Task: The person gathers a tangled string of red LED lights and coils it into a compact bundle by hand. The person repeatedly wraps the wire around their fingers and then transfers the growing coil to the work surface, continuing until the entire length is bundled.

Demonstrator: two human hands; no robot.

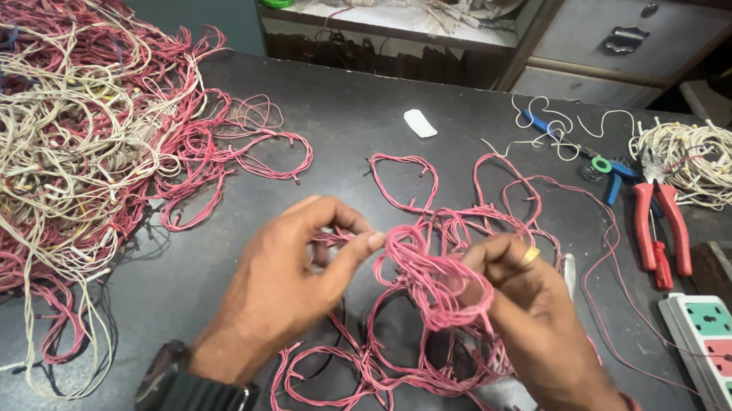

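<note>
Both my hands work a bundle of thin pink wires (430, 273) above a dark tabletop (346, 120). My left hand (290, 269) pinches a loop of the bundle between thumb and fingers; a black watch sits on its wrist. My right hand (529, 313), with a gold ring on one finger, grips the other side of the same bundle, and strands wrap over its fingers. More loose pink wires trail from the bundle across the table toward me and away.
A big tangled heap of pink and cream wires (64, 153) fills the left side. At the right lie red-handled pliers (661, 228), a blue-handled tool (609, 174), a coil of cream wires (699, 162) and a power strip (721, 354). A small white piece (420, 122) lies mid-table. Drawers (630, 35) stand behind.
</note>
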